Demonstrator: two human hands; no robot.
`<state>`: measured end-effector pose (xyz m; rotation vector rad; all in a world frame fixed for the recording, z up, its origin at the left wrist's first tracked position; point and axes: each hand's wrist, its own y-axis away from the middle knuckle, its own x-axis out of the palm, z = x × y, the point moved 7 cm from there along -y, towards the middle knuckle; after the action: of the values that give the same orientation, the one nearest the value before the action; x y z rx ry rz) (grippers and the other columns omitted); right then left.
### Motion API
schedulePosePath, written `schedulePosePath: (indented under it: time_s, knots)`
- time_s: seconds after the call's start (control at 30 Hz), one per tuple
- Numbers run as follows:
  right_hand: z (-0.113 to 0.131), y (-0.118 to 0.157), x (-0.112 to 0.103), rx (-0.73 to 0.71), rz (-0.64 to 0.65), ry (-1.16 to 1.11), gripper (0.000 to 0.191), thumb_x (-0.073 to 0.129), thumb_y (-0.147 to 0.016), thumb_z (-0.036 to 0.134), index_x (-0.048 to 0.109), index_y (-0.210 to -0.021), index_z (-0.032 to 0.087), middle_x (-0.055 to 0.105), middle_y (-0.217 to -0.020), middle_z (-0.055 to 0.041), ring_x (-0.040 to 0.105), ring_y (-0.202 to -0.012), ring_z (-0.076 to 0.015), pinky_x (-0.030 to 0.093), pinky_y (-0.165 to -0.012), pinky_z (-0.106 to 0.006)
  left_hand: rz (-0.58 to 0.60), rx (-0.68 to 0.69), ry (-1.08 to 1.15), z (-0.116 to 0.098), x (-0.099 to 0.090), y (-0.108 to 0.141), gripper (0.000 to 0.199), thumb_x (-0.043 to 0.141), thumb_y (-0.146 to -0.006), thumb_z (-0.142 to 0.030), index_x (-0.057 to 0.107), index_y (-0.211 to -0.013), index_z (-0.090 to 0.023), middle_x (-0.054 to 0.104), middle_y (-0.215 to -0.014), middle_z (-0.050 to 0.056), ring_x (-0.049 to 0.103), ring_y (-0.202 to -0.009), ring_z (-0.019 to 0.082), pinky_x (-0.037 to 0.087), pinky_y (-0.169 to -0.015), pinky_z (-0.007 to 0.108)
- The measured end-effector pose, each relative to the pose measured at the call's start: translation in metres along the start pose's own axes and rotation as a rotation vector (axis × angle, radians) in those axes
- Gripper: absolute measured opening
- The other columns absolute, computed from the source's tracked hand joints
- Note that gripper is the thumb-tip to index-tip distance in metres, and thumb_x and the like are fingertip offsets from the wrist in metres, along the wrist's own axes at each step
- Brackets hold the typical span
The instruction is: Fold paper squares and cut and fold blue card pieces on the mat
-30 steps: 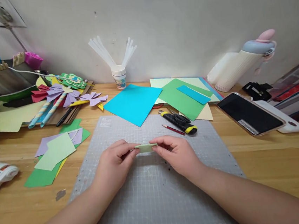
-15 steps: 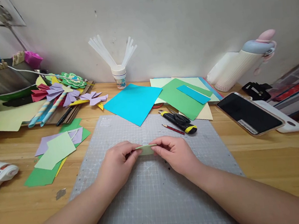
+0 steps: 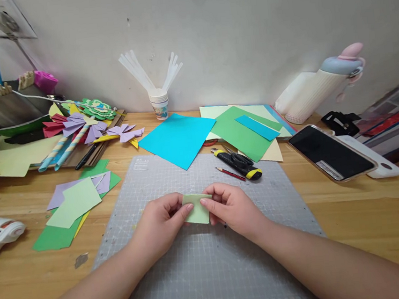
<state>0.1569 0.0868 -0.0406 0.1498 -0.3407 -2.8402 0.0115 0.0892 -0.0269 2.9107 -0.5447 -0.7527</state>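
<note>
- Pale green paper piece (image 3: 198, 214): held between both hands, above the cutting mat (image 3: 214, 270), its broad face tilted toward the viewer; layers not countable.
- Left hand (image 3: 157, 221): fingers pinched on the paper's left edge, thumb on the near face.
- Right hand (image 3: 237, 209): paper pinched near its upper right corner, thumb in front, other fingertips partly hidden behind.
- Handling, as judged: very light, fairly stiff for its size, easily creased or bent; best gripped flat at opposite edges, with little pressure at the middle.
- Just beyond the right fingers: red pencil (image 3: 230, 173), then black-and-yellow cutter (image 3: 236, 164), both lying on the mat.
- Farther ahead of the fingers: blue sheet (image 3: 179, 139), overlapping the mat's far edge.
- Well left of the fingers: pale green sheet (image 3: 76, 203), laid over other coloured papers on the worktop (image 3: 361, 218).
</note>
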Motion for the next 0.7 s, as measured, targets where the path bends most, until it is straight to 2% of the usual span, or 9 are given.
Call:
schedulePosePath:
  time_s: [0.37, 0.57, 0.63, 0.7]
  knots:
    - [-0.001, -0.002, 0.001, 0.015, 0.033, 0.015, 0.013, 0.056, -0.085, 0.028, 0.056, -0.075, 0.020, 0.053, -0.045, 0.0064, 0.043, -0.042, -0.0081, 0.030, -0.043, -0.020, -0.003, -0.058, -0.042, 0.002, -0.002, 0.003, 0.031, 0.051, -0.085, -0.040, 0.049, -0.061, -0.020, 0.050, -0.054, -0.005, 0.043, -0.053, 0.012, 0.031, -0.052, 0.024]
    - [0.004, 0.001, -0.003, -0.066, 0.008, 0.132, 0.013, 0.056, -0.085, 0.028, 0.061, -0.077, 0.019, 0.056, -0.052, 0.0042, 0.050, -0.047, -0.0098, 0.035, -0.046, -0.021, -0.027, -0.064, -0.054, 0.000, -0.002, 0.004, 0.034, 0.051, -0.086, -0.043, 0.049, -0.060, -0.020, 0.055, -0.053, -0.005, 0.046, -0.052, 0.012, 0.033, -0.052, 0.024]
    - [0.015, 0.002, -0.011, -0.136, -0.025, 0.227, 0.013, 0.056, -0.084, 0.028, 0.062, -0.077, 0.019, 0.057, -0.055, 0.0031, 0.054, -0.051, -0.0110, 0.039, -0.049, -0.022, -0.032, -0.046, -0.052, 0.000, -0.003, 0.004, 0.033, 0.050, -0.086, -0.044, 0.051, -0.063, -0.020, 0.058, -0.056, -0.004, 0.048, -0.053, 0.013, 0.034, -0.053, 0.025]
    - [0.031, 0.003, -0.030, -0.193, -0.092, 0.320, 0.014, 0.056, -0.084, 0.029, 0.063, -0.076, 0.019, 0.058, -0.058, 0.0022, 0.056, -0.054, -0.0116, 0.041, -0.053, -0.023, -0.055, -0.024, -0.067, 0.002, -0.007, 0.004, 0.031, 0.050, -0.086, -0.044, 0.055, -0.067, -0.021, 0.060, -0.059, -0.004, 0.050, -0.055, 0.013, 0.036, -0.054, 0.025]
